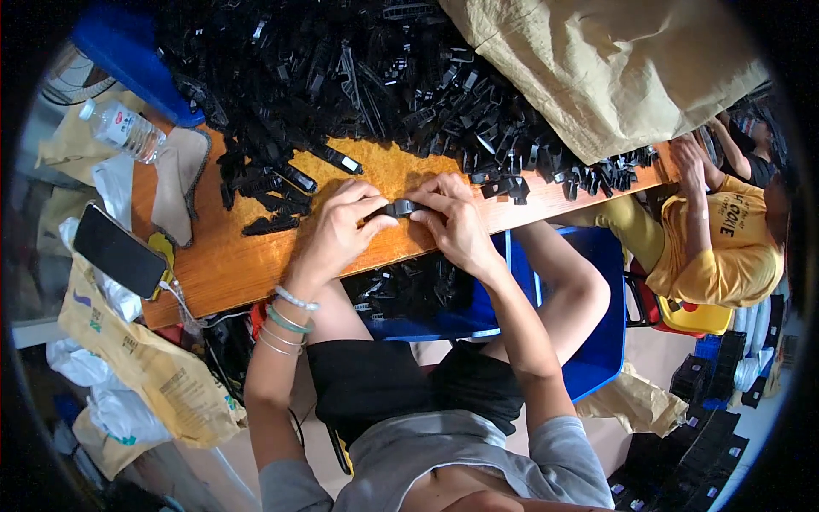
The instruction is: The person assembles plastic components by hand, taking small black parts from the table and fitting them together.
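Observation:
Over the front part of the wooden table (230, 271), my left hand (339, 224) and my right hand (456, 224) face each other. Between them is a small black plastic part (401, 208), with the fingertips of each hand closed on one end of it. Its exact kind is too small to make out, and the fingers cover both its ends. Just beyond my hands lies a large heap of black plastic pieces (333, 85), some long and strip-like, others short and clip-like. A few loose strips (271, 224) rest nearest my left hand.
A brown paper sack (614, 68) covers the heap's far right. At left are a water bottle (124, 130), a beige pouch (177, 183) and a phone (119, 251). Below the table edge, a blue crate (589, 354) holds black pieces. A person in yellow (721, 243) sits at right.

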{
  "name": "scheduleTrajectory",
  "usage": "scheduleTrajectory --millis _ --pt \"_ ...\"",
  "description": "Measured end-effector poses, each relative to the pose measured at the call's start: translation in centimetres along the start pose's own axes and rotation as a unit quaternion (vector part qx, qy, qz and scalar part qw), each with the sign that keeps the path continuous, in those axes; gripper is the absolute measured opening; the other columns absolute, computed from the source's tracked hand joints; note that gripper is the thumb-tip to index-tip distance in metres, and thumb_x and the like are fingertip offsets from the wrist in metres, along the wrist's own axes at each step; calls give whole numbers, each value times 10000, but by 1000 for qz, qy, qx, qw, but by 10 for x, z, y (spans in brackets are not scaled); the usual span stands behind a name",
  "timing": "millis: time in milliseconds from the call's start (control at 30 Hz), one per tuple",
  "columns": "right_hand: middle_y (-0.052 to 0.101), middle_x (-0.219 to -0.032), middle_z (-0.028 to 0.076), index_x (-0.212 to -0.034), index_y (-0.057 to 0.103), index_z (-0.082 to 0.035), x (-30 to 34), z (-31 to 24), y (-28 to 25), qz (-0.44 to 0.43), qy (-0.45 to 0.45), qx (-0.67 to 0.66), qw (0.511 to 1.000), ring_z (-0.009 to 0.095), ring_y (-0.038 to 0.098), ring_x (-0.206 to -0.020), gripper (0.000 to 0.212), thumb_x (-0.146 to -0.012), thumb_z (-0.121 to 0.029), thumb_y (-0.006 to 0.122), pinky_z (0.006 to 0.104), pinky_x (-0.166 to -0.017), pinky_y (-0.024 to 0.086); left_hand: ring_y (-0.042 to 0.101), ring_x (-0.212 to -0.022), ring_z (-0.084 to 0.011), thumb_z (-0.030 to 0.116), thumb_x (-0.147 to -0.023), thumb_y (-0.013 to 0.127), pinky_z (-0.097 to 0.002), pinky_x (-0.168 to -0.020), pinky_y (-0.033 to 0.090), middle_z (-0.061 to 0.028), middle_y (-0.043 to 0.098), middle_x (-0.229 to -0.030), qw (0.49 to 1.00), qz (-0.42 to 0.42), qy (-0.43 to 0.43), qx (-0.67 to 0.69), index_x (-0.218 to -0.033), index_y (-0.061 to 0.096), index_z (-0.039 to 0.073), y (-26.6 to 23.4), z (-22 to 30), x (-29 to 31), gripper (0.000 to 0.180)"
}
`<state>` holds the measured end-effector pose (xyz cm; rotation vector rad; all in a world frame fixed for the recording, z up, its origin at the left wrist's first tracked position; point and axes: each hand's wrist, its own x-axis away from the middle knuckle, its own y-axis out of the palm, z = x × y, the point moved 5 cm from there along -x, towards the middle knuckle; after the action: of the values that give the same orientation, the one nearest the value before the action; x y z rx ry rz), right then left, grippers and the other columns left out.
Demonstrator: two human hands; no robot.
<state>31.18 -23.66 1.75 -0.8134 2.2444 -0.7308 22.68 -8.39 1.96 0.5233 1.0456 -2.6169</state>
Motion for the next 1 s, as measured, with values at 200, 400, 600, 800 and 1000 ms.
scheduleTrajectory --millis 200,400,600,800,1000 --pt "650 -941 111 -1020 714 -9 -6 3 -22 -169 10 -172 970 262 616 -939 210 -815 -53 704 352 -841 482 620 -963 -284 60 -834 643 -379 -843 515 -159 616 -1053 980 -35 -13 -193 -1078 657 -56 -32 -15 -27 270" --pt "607 -1025 131 -1089 666 -38 -61 25 -11 69 -4 94 993 335 604 -912 274 -817 -9 656 391 -793 497 588 -989 -291 -32 -798 550 -384 -837 521 -163 595 -1034 960 -59 89 -260 -991 637 -53 2 -2 -18 213" --pt "616 -991 108 -945 630 -7 -54 22 -20 94 -60 121 986 251 628 -895 175 -784 -11 700 348 -770 514 570 -959 -312 49 -847 620 -392 -827 489 -159 564 -1011 979 -84 93 -161 -976 585 -43 14 35 8 162" --pt "652 -751 40 -1161 622 14 2 36 -8 87 178 -329 923 85 612 -632 251 -933 -91 628 218 -573 484 582 -981 -350 -8 -843 625 -409 -828 501 -177 533 -1088 994 -43 42 -92 -1060 573 -40 13 29 27 226" --pt "628 -710 33 -1236 588 37 23 15 13 -5 258 -419 871 85 603 -571 312 -992 -154 560 215 -508 485 569 -969 -301 -44 -753 698 -378 -842 484 -140 586 -970 999 -35 -28 -24 -968 643 -49 -3 9 23 222"
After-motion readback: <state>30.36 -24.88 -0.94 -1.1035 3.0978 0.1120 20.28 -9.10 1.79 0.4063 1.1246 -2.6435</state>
